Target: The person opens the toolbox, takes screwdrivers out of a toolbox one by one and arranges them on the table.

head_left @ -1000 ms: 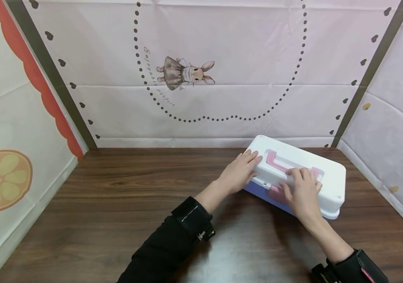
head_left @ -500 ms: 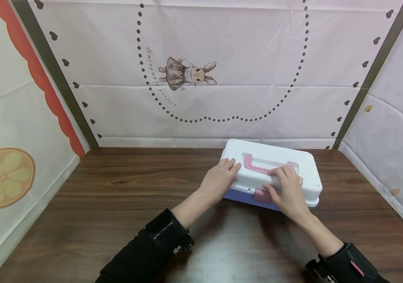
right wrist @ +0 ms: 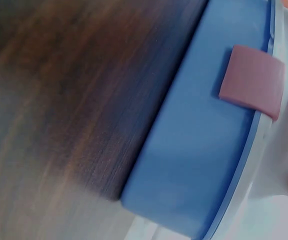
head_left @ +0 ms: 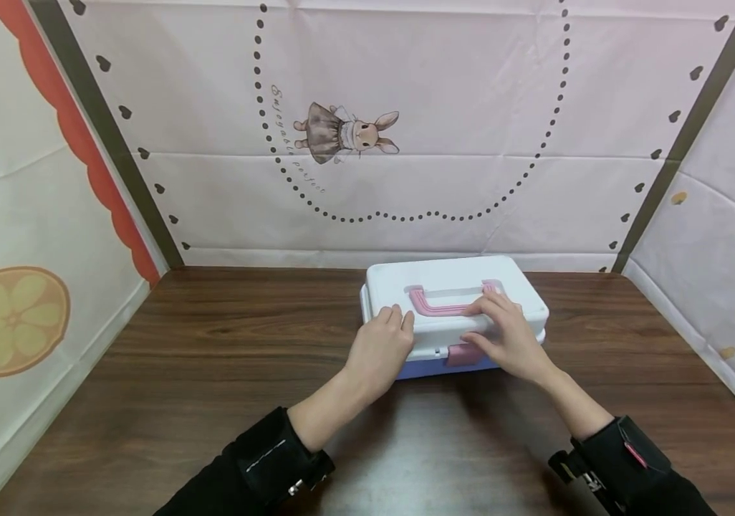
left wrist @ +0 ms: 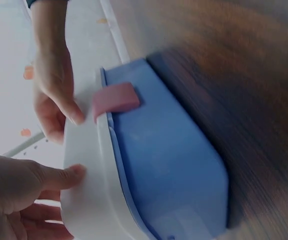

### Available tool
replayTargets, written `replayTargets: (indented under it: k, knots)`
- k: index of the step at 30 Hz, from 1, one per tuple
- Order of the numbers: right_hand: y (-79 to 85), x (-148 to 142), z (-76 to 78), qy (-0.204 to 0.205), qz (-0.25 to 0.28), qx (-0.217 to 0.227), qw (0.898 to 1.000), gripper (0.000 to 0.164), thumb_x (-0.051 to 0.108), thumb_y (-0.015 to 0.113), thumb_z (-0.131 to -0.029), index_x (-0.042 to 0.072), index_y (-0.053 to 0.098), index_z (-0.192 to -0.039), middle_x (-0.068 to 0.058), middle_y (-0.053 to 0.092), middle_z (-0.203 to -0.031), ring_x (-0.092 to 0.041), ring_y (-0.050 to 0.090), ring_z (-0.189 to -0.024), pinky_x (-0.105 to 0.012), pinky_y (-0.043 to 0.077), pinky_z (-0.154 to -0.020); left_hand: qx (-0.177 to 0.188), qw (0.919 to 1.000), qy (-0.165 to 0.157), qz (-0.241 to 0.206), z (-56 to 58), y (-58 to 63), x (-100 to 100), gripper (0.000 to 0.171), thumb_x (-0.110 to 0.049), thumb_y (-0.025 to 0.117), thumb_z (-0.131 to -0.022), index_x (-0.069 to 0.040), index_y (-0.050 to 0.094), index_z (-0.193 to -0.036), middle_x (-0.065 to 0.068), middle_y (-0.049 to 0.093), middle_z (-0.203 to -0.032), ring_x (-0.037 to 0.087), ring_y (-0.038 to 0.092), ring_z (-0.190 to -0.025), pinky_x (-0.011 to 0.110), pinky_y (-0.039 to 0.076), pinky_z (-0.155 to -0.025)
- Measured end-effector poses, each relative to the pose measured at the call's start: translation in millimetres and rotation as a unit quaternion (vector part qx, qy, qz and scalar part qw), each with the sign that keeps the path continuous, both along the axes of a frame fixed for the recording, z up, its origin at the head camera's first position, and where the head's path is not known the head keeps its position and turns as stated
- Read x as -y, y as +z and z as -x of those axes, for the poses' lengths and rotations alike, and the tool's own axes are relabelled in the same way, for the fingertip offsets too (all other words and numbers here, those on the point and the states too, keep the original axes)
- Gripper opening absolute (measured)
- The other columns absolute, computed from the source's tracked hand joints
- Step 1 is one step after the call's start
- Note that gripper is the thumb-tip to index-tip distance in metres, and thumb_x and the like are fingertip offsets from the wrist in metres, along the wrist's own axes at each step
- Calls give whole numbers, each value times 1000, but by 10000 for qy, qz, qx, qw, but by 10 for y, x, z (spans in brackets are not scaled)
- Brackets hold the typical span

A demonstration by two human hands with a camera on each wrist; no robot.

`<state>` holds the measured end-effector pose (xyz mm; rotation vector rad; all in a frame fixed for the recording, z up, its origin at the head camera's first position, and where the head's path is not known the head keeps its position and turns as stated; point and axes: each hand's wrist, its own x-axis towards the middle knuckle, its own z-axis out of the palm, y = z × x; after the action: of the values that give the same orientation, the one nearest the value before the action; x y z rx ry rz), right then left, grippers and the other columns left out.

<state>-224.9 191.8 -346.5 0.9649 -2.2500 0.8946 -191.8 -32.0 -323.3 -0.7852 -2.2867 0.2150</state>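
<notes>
A storage box (head_left: 451, 276) with a white lid, blue-purple base and pink carrying handle (head_left: 435, 309) sits at the back of the table. A dull pink latch (left wrist: 116, 97) spans the seam on its front side. My left hand (head_left: 380, 351) grips the lid's front left corner, fingers over the top and thumb on the front face. With bent fingers on top beside the handle and the thumb on the front above the latch, my right hand (head_left: 509, 337) holds the lid's front edge. The lid is down on the blue base (right wrist: 184, 135).
The box stands on a dark wooden table (head_left: 245, 344) close to the back cloth (head_left: 458, 93), printed with a rabbit and dots. White cloths also hang along the left side (head_left: 6, 215) and right side (head_left: 728, 215).
The box has slid left along the table and turned, its right end swinging toward the back. Both hands have travelled left with it, keeping their places on the lid.
</notes>
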Motion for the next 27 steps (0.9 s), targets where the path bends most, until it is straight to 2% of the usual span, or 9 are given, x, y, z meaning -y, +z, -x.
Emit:
replayTargets:
  k: [5, 8, 11, 15, 17, 19, 23, 25, 27]
  knots:
    - [-4, 15, 71, 452, 112, 124, 9988, 34, 4, 77, -63, 8, 62, -93, 0, 58, -94, -16, 47, -95, -36, 30, -77, -309, 9994, 133, 8, -117, -3, 14, 12, -5, 58, -77, 0, 66, -85, 8, 55, -67, 15, 50, -61, 23, 46, -45]
    - [-13, 40, 86, 677, 275, 189, 9971, 34, 3, 77, -64, 7, 63, -94, -3, 58, -98, -19, 47, -97, -35, 30, -81, -388, 9991, 156, 12, -165, -4, 30, 14, -5, 60, -76, 1, 67, -86, 8, 55, -65, 14, 49, -60, 23, 47, -46]
    - [-26, 87, 49, 639, 436, 180, 9968, 36, 1, 77, -64, 6, 63, -97, -8, 56, -102, -23, 46, -99, -32, 30, -85, -445, 9989, 130, 103, -193, 7, 61, 15, -5, 62, -75, 0, 68, -87, 9, 58, -67, 14, 49, -60, 22, 46, -46]
    - [-48, 160, -84, -21, 613, -133, 9980, 39, -1, 76, -64, 3, 61, -100, -14, 54, -108, -27, 44, -105, -31, 31, -90, -139, 9998, -102, -47, -185, 55, 133, 23, -24, 68, -74, -2, 67, -81, 7, 59, -67, 16, 51, -61, 23, 46, -47]
    - [-53, 184, -163, -517, 817, -271, 9949, 38, 0, 75, -66, 1, 60, -101, -16, 53, -108, -28, 45, -106, -32, 33, -90, 228, 9985, -338, -378, -158, 96, 186, 30, -33, 69, -74, -3, 65, -75, 6, 57, -65, 16, 51, -60, 25, 46, -46]
    - [-47, 189, -240, -1004, 1093, -217, 9887, 38, 0, 74, -68, -2, 58, -102, -17, 53, -108, -27, 45, -104, -34, 36, -86, 627, 9926, -607, -842, -111, 135, 244, 33, -37, 67, -75, -6, 61, -68, 3, 55, -62, 17, 51, -59, 28, 45, -46]
    - [9, 143, -370, -1860, 1500, 563, 9694, 45, 4, 69, -74, -9, 48, -111, -23, 44, -113, -31, 41, -105, -42, 38, -83, 1086, 9766, -891, -1626, 31, 184, 360, 29, -35, 65, -78, -6, 64, -74, 3, 60, -71, 18, 56, -67, 31, 48, -51]
    - [61, 109, -429, -2112, 1521, 1257, 9573, 53, 8, 66, -78, -12, 39, -119, -27, 35, -121, -35, 33, -112, -48, 34, -89, 1263, 9698, -836, -1909, 135, 191, 408, 29, -33, 66, -78, -5, 66, -84, 7, 63, -83, 21, 58, -79, 33, 50, -61]
    - [115, 82, -472, -2119, 1490, 1978, 9454, 60, 13, 63, -82, -13, 30, -125, -30, 27, -127, -38, 25, -118, -52, 26, -95, 1546, 9616, -690, -2162, 260, 193, 449, 36, -31, 66, -78, -1, 64, -98, 12, 62, -98, 24, 56, -93, 36, 49, -75]
